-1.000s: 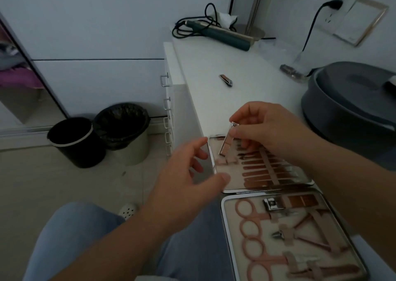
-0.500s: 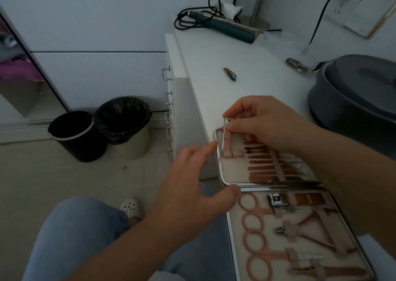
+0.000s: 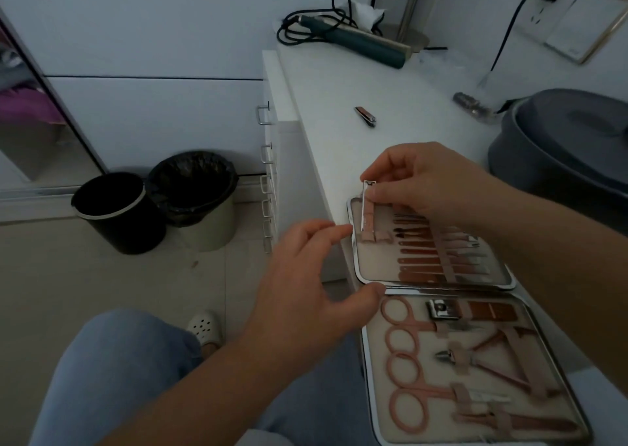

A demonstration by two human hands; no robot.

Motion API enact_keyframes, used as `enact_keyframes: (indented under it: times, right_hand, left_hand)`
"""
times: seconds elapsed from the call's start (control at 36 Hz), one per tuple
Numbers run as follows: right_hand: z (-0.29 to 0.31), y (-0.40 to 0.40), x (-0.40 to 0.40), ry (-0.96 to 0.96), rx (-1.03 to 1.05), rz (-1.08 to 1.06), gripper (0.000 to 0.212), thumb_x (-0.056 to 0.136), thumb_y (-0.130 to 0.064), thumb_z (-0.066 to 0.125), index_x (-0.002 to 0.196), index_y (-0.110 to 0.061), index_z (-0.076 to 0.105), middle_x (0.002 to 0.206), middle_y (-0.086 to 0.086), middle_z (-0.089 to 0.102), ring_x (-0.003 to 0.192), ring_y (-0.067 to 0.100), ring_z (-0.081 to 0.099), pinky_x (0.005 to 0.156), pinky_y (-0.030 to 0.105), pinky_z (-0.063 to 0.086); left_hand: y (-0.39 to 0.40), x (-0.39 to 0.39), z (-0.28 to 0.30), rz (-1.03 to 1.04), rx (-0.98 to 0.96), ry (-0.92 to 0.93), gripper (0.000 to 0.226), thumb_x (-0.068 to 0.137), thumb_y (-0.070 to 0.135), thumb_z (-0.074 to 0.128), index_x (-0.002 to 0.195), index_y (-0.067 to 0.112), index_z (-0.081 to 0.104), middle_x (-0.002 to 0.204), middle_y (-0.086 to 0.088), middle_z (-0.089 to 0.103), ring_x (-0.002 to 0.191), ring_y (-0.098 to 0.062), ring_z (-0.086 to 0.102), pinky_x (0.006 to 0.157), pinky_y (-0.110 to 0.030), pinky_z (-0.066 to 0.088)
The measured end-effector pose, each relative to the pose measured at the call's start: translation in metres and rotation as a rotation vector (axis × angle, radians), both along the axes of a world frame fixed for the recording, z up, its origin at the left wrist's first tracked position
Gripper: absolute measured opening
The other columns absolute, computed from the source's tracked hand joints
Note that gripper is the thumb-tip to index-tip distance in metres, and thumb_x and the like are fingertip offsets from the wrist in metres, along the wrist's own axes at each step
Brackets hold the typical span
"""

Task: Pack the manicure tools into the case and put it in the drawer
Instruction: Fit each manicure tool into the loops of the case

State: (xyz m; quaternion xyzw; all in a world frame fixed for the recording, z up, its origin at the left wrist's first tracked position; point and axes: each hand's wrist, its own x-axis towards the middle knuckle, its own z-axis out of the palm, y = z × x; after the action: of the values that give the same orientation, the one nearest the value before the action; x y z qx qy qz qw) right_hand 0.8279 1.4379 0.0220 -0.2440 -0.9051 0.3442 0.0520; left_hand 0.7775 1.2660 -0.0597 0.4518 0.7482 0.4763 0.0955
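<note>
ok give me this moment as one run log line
right hand: pinching nail clipper into strap of open case | left hand: steadying case edge | second clipper: loose on dresser | phase: packing

walls: plain pale, dim light | floor: light tile [image 3: 112, 285] | furniture: white drawer unit [image 3: 272, 160] with metal handles, white top | left: mirror [image 3: 30, 112] leaning on wall | bins: black bin [image 3: 115, 211] touching lined bin [image 3: 200, 197] | right wall: socket [image 3: 543, 7] with black plug
</note>
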Motion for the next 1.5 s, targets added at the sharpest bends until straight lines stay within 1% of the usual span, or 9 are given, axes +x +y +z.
enact_keyframes:
  times: [0.06,0.11,0.28,0.42,0.56,0.86,1.06,1.19,1.5]
  right_hand:
    - [-0.004,-0.002,0.0,0.03,-0.117,-0.043,0.008,0.08,-0.024,0.067,0.087,-0.028,0.065,0.063,-0.014,0.067,0.046,-0.007,0.054,0.051,0.011,0.039]
    - [-0.005,-0.005,-0.001,0.013,-0.149,-0.058,0.008,0.081,-0.022,0.065,0.088,-0.027,0.065,0.051,-0.017,0.063,0.039,-0.006,0.05,0.045,0.011,0.037]
    - [0.002,-0.007,-0.005,-0.069,0.046,0.033,0.009,0.078,-0.031,0.066,0.086,-0.035,0.063,0.079,-0.014,0.067,0.071,0.0,0.059,0.062,0.018,0.042]
    - [0.0,-0.006,0.0,-0.098,0.178,0.087,0.008,0.075,-0.04,0.067,0.083,-0.04,0.065,0.08,-0.02,0.061,0.065,-0.008,0.055,0.055,0.011,0.036]
    - [-0.006,-0.005,0.01,-0.025,0.116,0.096,0.007,0.072,-0.037,0.07,0.08,-0.037,0.07,0.066,-0.022,0.061,0.064,-0.017,0.054,0.053,-0.003,0.036]
    - [-0.006,-0.005,0.015,-0.033,0.107,0.134,0.006,0.076,-0.033,0.069,0.078,-0.039,0.069,0.073,-0.02,0.062,0.071,-0.019,0.054,0.06,-0.005,0.036]
    - [-0.006,-0.001,0.022,0.006,0.042,0.156,0.02,0.078,-0.024,0.068,0.094,-0.036,0.067,0.074,-0.021,0.063,0.065,-0.016,0.055,0.059,-0.002,0.038]
    - [-0.01,0.0,0.023,0.02,0.07,0.201,0.026,0.078,-0.022,0.068,0.089,-0.046,0.066,0.073,-0.023,0.062,0.073,-0.013,0.056,0.066,0.0,0.039]
    - [-0.006,0.005,0.019,-0.053,0.148,0.359,0.035,0.082,-0.02,0.065,0.1,-0.05,0.061,0.09,-0.014,0.061,0.085,-0.006,0.055,0.075,0.003,0.039]
  left_hand:
    - [0.0,0.0,0.0,0.0,-0.011,0.041,0.067,0.062,0.06,0.053,0.121,0.028,0.052,0.127,0.014,0.04,0.121,0.0,0.034,0.1,-0.012,0.026]
    - [0.001,-0.002,0.002,-0.002,-0.02,0.093,0.066,0.063,0.059,0.053,0.121,0.026,0.053,0.133,0.01,0.039,0.125,-0.006,0.032,0.104,-0.026,0.027]
    - [0.002,-0.006,0.006,-0.025,-0.066,0.188,0.064,0.068,0.058,0.049,0.123,0.025,0.05,0.134,0.004,0.046,0.125,-0.013,0.038,0.103,-0.044,0.035]
    - [0.002,-0.008,0.003,-0.054,-0.105,0.167,0.07,0.068,0.061,0.046,0.132,0.033,0.038,0.138,0.008,0.039,0.128,-0.009,0.03,0.106,-0.041,0.031]
    - [0.003,-0.009,0.003,-0.081,-0.08,0.178,0.069,0.068,0.058,0.047,0.132,0.034,0.038,0.139,0.008,0.039,0.127,-0.007,0.03,0.106,-0.034,0.027]
    - [0.004,-0.011,0.005,-0.082,-0.081,0.183,0.069,0.067,0.059,0.048,0.13,0.03,0.044,0.136,0.007,0.044,0.126,-0.009,0.037,0.104,-0.042,0.034]
    - [0.004,-0.011,0.005,-0.077,-0.061,0.19,0.067,0.066,0.059,0.049,0.128,0.032,0.045,0.129,0.016,0.042,0.121,-0.003,0.035,0.103,-0.033,0.03]
    - [0.005,-0.012,0.006,-0.083,-0.069,0.23,0.066,0.066,0.058,0.049,0.125,0.029,0.048,0.125,0.014,0.043,0.118,-0.005,0.036,0.1,-0.029,0.027]
    - [0.005,-0.011,0.008,-0.078,-0.097,0.241,0.067,0.068,0.059,0.048,0.128,0.029,0.046,0.131,0.005,0.048,0.123,-0.013,0.039,0.103,-0.041,0.034]
